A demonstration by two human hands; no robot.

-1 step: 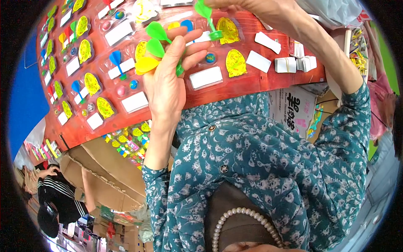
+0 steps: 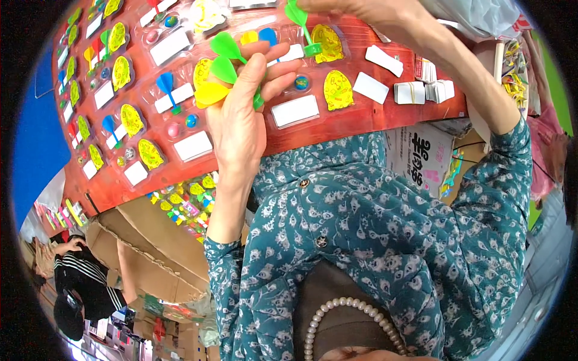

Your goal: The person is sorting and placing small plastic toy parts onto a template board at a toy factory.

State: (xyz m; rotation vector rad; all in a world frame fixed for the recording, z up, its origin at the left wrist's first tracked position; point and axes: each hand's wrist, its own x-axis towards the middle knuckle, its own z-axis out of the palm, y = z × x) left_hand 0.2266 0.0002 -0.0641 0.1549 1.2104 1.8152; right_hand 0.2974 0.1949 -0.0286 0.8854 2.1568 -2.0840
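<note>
Over the red table point(image 2: 241, 144), my left hand point(image 2: 244, 129) holds several small toy darts against its palm under the thumb. Green darts point(image 2: 223, 69) and a yellow dart point(image 2: 211, 94) show past the thumb side, with the fingers pointing right. At the top edge my right hand point(image 2: 346, 7) grips another green dart point(image 2: 304, 30) by its finned end; the fingertips are partly cut off. That dart's round green base hangs over a clear blister tray beside a yellow printed piece point(image 2: 329, 45). Just below lies a blister with a small globe ball point(image 2: 301, 83) and a white card point(image 2: 295, 112).
Rows of filled clear blisters cover the table's left, with blue darts point(image 2: 165, 87) and yellow pieces point(image 2: 132, 120). Banded card stacks point(image 2: 409, 93) and loose cards point(image 2: 371, 88) lie right. An open cardboard carton point(image 2: 150, 253) stands below left, near another person point(image 2: 87, 277).
My right hand and its green dart have shifted slightly right and down. The left hand with its darts stays nearly in place.
</note>
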